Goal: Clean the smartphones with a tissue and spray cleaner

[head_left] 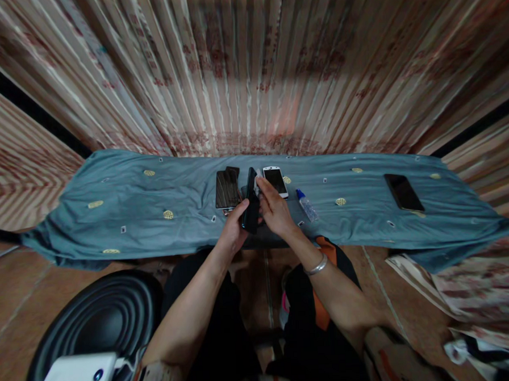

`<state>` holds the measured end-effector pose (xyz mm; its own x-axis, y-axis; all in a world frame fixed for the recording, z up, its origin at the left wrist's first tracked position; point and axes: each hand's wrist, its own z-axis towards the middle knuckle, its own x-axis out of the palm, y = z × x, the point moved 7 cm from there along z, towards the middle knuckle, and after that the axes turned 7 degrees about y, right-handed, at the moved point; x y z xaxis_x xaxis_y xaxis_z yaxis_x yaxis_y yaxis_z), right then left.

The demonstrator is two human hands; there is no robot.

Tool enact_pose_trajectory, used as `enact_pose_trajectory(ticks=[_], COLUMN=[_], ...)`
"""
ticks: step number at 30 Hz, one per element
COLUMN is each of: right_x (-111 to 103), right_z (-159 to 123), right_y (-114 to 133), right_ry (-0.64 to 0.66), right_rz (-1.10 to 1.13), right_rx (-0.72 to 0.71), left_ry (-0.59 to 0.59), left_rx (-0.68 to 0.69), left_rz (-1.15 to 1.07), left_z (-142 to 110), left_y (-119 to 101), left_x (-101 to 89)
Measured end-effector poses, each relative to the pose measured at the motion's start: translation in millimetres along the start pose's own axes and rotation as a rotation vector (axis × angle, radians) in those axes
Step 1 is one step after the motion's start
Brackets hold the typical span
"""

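A black, slab-shaped phone [250, 210] stands tilted above the blue-green patterned cloth [186, 194], left hand [234, 228] curled closed around its lower part, right hand [276, 211] with fingers nearly together, pressing a small pale scrap [257, 175] to it. From it, glossy dark phones [226, 191] lie at ten o'clock, a white-framed phone [275, 181] at two, a clear blue-capped bottle [307, 206] at three.
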<state>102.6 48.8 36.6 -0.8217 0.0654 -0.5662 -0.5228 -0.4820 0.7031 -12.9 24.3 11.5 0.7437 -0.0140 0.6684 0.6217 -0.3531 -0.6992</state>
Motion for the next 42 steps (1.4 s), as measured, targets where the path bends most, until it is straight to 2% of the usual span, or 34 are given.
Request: enact_pose_trajectory(ticks=[5, 10, 20, 29, 37, 42], right_x=[-0.4, 8.2, -1.7, 10.8, -1.3, 7.2], right_z=[0.1, -4.0, -0.1, -7.6, -2.2, -8.7], right_y=[-8.6, -1.9, -10.3, 16.2, 10.3, 26.0], right_ry=[-0.023, 0.015, -0.039, 0.045, 0.005, 0.044], right_rz=[-0.002, -0.003, -0.01, -0.036, -0.08, -0.1], right_rx=[0.068, 0.035, 0.065, -0.047, -0.029, -0.121], left_ry=[-0.026, -0.081, -0.013, -0.015, 0.008, -0.02], left_rx=[-0.025, 0.011, -0.04, 0.036, -0.024, -0.023], left_rz=[-0.053, -0.115, -0.11, -0.115, -0.134, -0.209], left_z=[-2.7, -2.5, -3.1, 3.9, 1.8, 4.6], left_y=[0.5, -7.8, -1.0, -10.0, -4.2, -5.2], left_x=[1.8, 0.8, 5.5, -1.2, 1.8, -3.0])
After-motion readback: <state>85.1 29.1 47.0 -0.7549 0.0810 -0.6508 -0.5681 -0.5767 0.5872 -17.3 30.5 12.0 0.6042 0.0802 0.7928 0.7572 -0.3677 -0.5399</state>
